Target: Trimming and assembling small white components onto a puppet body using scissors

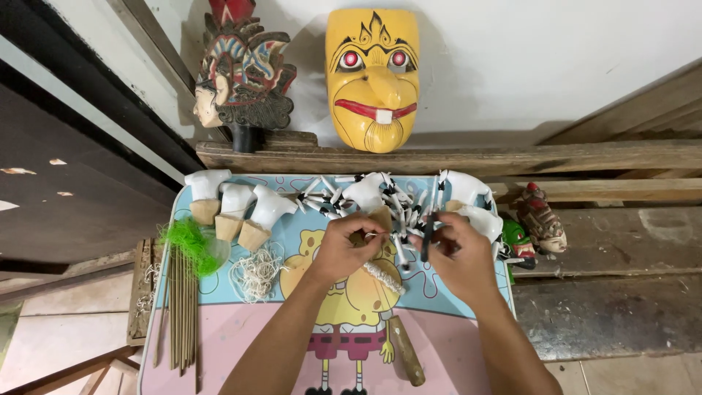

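Head view: your left hand (349, 245) is clenched around a white, cone-based puppet torso with a tan wooden underside (377, 219), held just above the small pastel cartoon-printed table (241, 329); a thin white thread (373, 235) crosses between your fingertips. Your right hand (459, 252) grips a slim dark stick-like tool (426, 238), held nearly upright beside the torso; its lower tip is hidden behind your fingers, so you cannot tell whether it touches the piece. Below your left hand a long wooden rod wrapped partly in white cord (398, 322) lies slanted on the table; its upper end is covered by your wrist. Behind your hands sits a jumbled pile of white-and-black jointed puppet arms (333, 194), too tangled to count. At the table's far left stand three more smooth white torsos with tan cone bases (234, 208), near a tuft of bright green fibre (191, 243), a loose coil of off-white string (256, 272) and a bundle of thin bamboo sticks (181, 314). On the rough timber ledge (512, 157) lean a glossy yellow carved mask (373, 77) and an ornate painted puppet head (241, 73), its crown cut off by the frame. Small painted heads (541, 219) lie right of the table, partly hidden.
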